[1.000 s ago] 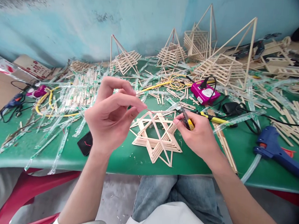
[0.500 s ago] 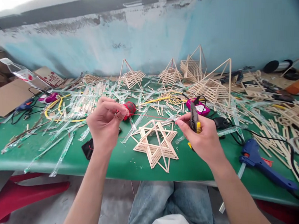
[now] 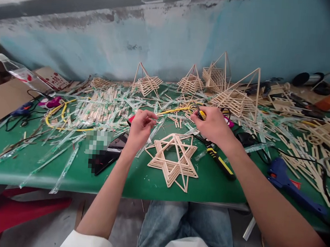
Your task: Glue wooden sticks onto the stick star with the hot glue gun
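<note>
My left hand (image 3: 141, 130) is raised over the table with thumb and fingers pinched; a thin red thread is faintly visible at its fingertips. Part of a red object (image 3: 131, 119) shows behind it. My right hand (image 3: 213, 125) is closed around a yellow and black cutter (image 3: 201, 114), its fingers curled, beyond the star's right side. Between and below my hands, a layered star of thin wooden sticks (image 3: 173, 162) lies on the green table (image 3: 141, 181). Yellow and black pliers (image 3: 220, 163) lie beneath my right wrist.
A black phone (image 3: 107, 158) lies by my left forearm. Wrapped sticks (image 3: 99, 106) and yellow cable are strewn behind. Stick frames (image 3: 149, 86) stand along the wall. To the right are a blue glue gun (image 3: 292, 187), black cables and loose sticks.
My left hand has moved right, uncovering more of the phone and hiding most of the red object. My right hand has moved slightly up and left with the cutter, revealing the pliers. The view has shifted slightly.
</note>
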A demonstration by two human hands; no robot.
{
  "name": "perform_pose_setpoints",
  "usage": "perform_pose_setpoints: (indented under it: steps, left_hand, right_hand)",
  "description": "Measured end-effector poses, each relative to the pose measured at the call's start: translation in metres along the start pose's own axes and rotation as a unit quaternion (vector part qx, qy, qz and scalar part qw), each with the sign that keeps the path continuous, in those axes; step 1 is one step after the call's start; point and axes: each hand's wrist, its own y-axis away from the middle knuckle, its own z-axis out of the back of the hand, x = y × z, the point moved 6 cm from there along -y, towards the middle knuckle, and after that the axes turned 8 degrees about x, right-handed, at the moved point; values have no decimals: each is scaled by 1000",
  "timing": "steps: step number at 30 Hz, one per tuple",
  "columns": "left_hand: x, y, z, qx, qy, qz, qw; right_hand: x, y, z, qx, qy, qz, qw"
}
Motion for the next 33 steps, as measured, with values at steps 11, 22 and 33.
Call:
perform_pose_setpoints:
  steps: [11,22,33]
  left_hand:
    - [56,-9,-21,94,-79,57,991]
    - [57,3,-24,116,-197,-9,973]
    - [62,7,-25,121,-175,-21,977]
  right_hand:
    - [-40,-29,-46,125,90,-54,987]
    - [-38,-27,-13,34,107,-41,993]
    - [-39,21,25,-39,-4,-64,997]
